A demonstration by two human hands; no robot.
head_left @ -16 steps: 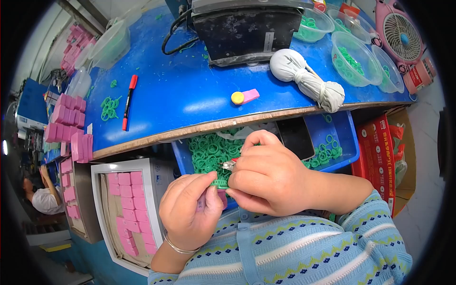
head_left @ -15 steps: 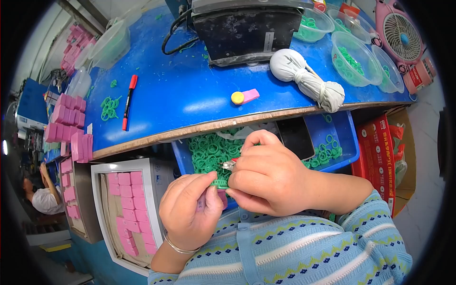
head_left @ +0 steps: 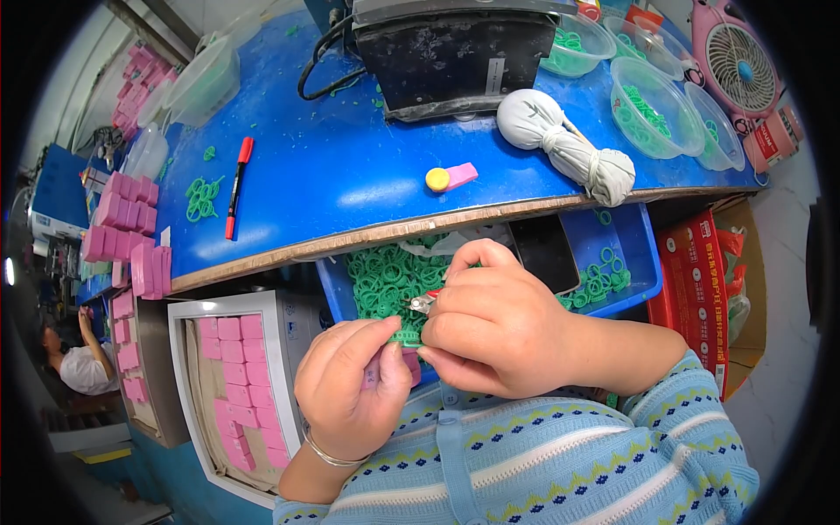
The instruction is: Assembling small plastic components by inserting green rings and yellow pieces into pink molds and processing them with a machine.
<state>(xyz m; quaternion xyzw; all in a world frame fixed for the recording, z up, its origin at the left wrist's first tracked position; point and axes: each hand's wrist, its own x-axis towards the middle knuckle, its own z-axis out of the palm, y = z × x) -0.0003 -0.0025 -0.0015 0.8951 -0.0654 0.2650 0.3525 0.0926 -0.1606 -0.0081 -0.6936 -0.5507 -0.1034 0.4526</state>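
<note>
My left hand [head_left: 350,385] is closed, its thumb and forefinger pinching a small green ring [head_left: 406,337]. Part of a pink block [head_left: 412,366] shows behind that hand's fingers; whether it is held, I cannot tell. Close against the ring, my right hand [head_left: 494,319] is curled round a small tool [head_left: 423,303] with a metal tip and a red part; its handle is hidden in the fist. Fingertips of the right hand also meet the ring's edge. Both hands hover over a blue bin [head_left: 337,293] heaped with loose green rings [head_left: 385,276].
A blue table [head_left: 324,188] bears a red-and-black marker [head_left: 238,188], a pink piece with a yellow end [head_left: 451,178], a tied cloth bundle [head_left: 564,144] and clear bowls [head_left: 656,144]. A dark phone-like slab [head_left: 544,254] lies across the bin. Pink blocks [head_left: 236,372] fill a case at left.
My hands, the ring and the tool stay practically still. At far left, another person's hand has shifted slightly.
</note>
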